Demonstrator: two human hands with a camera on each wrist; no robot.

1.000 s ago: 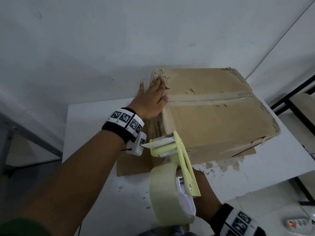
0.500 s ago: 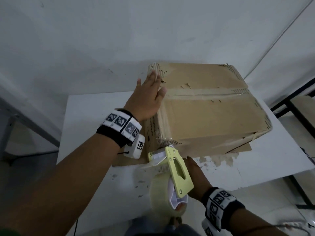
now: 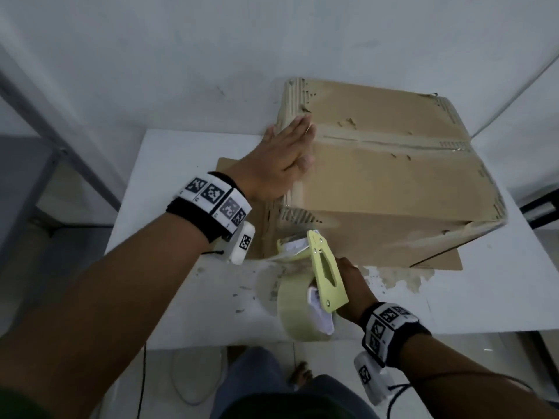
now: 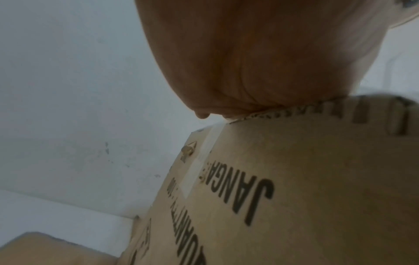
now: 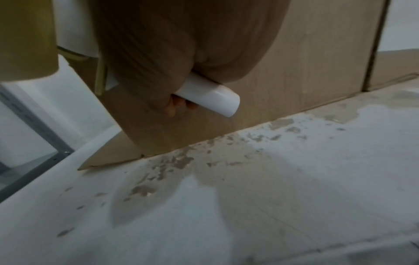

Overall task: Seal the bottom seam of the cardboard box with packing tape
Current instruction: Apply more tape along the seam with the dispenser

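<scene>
- The white table (image 3: 169, 207) carries the cardboard box (image 3: 393, 189), upturned so its taped centre seam (image 3: 390, 143) faces up.
- The box is steadied by the left hand (image 3: 281, 164), laid flat with fingers straight over the top left edge, holding nothing.
- The tape dispenser (image 3: 314, 279) is held at the near side wall by the right hand (image 3: 352, 290), fingers curled round its white handle (image 5: 211, 96).
- For a clean cut, tape should be kept taut and pressed firmly down the wall.
</scene>
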